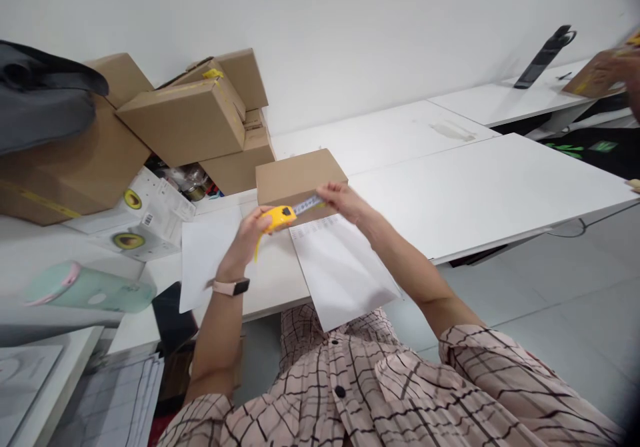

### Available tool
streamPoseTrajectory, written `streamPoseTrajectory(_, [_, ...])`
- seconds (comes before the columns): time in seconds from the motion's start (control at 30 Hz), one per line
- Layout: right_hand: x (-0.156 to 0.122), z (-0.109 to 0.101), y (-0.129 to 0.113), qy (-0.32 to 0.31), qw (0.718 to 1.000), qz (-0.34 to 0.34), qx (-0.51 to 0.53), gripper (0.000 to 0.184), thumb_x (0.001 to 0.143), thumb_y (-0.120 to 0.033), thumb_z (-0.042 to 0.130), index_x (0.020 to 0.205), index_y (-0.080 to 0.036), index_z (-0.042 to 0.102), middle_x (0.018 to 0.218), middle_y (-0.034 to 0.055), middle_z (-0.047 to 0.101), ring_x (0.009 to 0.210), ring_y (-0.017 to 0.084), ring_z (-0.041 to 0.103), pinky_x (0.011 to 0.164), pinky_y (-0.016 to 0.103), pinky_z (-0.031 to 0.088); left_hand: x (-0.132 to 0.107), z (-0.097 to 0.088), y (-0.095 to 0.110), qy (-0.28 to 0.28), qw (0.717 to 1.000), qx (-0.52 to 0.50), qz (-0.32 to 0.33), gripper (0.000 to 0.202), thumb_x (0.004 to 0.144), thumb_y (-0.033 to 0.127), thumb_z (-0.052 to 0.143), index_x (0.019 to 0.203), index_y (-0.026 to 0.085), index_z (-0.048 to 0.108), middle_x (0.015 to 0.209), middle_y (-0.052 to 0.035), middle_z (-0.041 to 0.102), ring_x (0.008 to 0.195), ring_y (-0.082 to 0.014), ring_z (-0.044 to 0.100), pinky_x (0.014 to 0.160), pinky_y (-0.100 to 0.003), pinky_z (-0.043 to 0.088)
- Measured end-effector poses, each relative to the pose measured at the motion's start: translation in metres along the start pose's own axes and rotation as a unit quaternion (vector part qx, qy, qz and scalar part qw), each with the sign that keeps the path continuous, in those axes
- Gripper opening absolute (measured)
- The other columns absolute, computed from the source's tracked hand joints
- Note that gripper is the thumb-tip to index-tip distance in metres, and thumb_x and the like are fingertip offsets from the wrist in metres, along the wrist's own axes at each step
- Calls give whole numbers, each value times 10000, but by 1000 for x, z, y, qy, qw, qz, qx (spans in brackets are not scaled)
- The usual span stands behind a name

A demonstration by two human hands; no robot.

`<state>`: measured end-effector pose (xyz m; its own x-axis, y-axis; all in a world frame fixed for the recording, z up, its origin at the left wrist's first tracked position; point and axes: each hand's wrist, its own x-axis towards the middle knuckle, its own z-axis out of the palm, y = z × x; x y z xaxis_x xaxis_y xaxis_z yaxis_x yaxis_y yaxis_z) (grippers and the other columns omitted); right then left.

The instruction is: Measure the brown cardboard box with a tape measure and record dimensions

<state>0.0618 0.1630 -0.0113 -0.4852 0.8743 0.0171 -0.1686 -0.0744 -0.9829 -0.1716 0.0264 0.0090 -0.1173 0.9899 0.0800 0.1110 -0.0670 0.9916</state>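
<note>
My left hand point(249, 237) is closed round a yellow tape measure point(278, 218) just in front of a small brown cardboard box point(297, 177) on the white table point(480, 194). My right hand point(343, 200) pinches the end of the tape blade point(307, 204), pulled out a short way along the box's front face. Two white sheets of paper point(340, 267) lie on the table under my hands, one hanging over the near edge. A watch with a pink strap is on my left wrist.
Stacked cardboard boxes point(190, 117) stand at the back left, with white printed cartons point(145, 220) below them. A mint-green bottle point(90, 288) lies at the left. Another person's hand holds a brown box point(597, 74) at the far right, near a black stand point(543, 57).
</note>
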Motion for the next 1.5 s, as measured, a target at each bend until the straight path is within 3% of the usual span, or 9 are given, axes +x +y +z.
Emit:
streamPoseTrajectory(0.13, [55, -53, -29, 170, 983, -72, -17, 351, 816, -446, 767, 744, -211, 517, 643, -57, 486, 562, 75, 417, 575, 231, 390, 40, -54, 14, 122, 991, -62, 0, 354, 818, 438, 662, 1013, 144, 689, 905, -62, 723, 752, -171, 653, 579, -233, 465])
streamPoseTrajectory(0.23, [86, -76, -32, 256, 965, -53, -33, 270, 876, -306, 696, 744, -210, 481, 656, -58, 469, 550, 67, 384, 555, 224, 353, 67, -90, 19, 164, 981, -87, -58, 299, 892, 398, 611, 1012, 132, 674, 825, -37, 710, 567, -108, 576, 498, -210, 430])
streamPoseTrajectory(0.47, [116, -59, 1, 283, 950, -4, -131, 130, 858, -280, 622, 823, -201, 524, 796, 2, 589, 699, 123, 516, 675, 268, 434, 100, -128, 6, 205, 963, -94, -146, 216, 944, 329, 559, 963, 134, 651, 672, 0, 655, 485, -100, 537, 453, -202, 419])
streamPoseTrajectory(0.63, [124, -57, 11, 293, 922, 26, -251, 380, 749, -343, 727, 1063, -207, 562, 1131, 102, 641, 923, 209, 598, 816, 350, 490, 111, -137, -12, 183, 966, -107, -151, 244, 912, 379, 619, 950, 141, 657, 681, -14, 654, 513, -113, 555, 473, -214, 459])
streamPoseTrajectory(0.83, [123, -65, 18, 254, 936, 77, -233, 323, 775, -476, 730, 828, -194, 580, 907, 102, 668, 822, 228, 616, 796, 388, 499, 123, -126, -21, 146, 972, -129, -131, 247, 932, 357, 606, 1012, 130, 662, 762, -24, 679, 572, -109, 584, 521, -219, 491])
streamPoseTrajectory(1.03, [117, -63, 18, 270, 922, 43, -274, 348, 772, -514, 733, 717, -217, 559, 722, 64, 601, 791, 232, 582, 808, 406, 492, 126, -107, -19, 140, 973, -130, -127, 238, 917, 329, 633, 991, 106, 668, 768, -45, 679, 553, -103, 557, 491, -213, 467])
streamPoseTrajectory(1.23, [115, -61, 10, 279, 920, 46, -272, 314, 790, -443, 728, 697, -211, 538, 729, 36, 605, 735, 191, 567, 784, 376, 482, 113, -109, 5, 122, 984, -72, -104, 209, 924, 242, 600, 992, 58, 672, 779, -60, 688, 594, -100, 588, 532, -177, 456])
streamPoseTrajectory(1.37, [121, -61, -11, 259, 942, -60, -206, 248, 821, -366, 699, 725, -196, 548, 738, 6, 603, 744, 146, 557, 788, 322, 484, 72, -93, 30, -40, 996, -14, -83, 436, 798, 275, 736, 1192, 95, 695, 991, -123, 745, 691, -163, 653, 502, -202, 458])
streamPoseTrajectory(1.5, [133, -45, -33, 123, 959, -147, -208, 204, 835, -351, 704, 796, -162, 638, 830, 42, 672, 812, 151, 593, 857, 338, 492, 11, -26, 19, -208, 969, -49, -125, 646, 699, 332, 811, 1307, 180, 653, 1111, -143, 732, 736, -212, 697, 501, -259, 507])
